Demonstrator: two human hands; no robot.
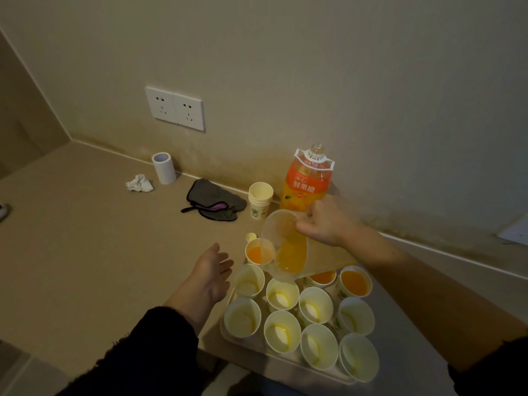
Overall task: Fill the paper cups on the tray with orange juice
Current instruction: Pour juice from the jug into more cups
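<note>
The beige counter (85, 238) meets a plain wall that carries a double socket (174, 108). Below the socket stand a white roll (163, 168) and a crumpled tissue (139, 183), then a grey cloth (214, 200), a stack of spare cups (260, 200) and an uncapped juice bottle (307, 184). The left hand (210, 272) hovers just beside the tray (257, 348) at the counter's near edge, its fingers loose and holding nothing. The paper cups (282, 331) on the tray are mostly near empty, with three at the back full of orange. The right hand (323, 221) grips a clear jug (285, 247), tilted above the back cups.
</note>
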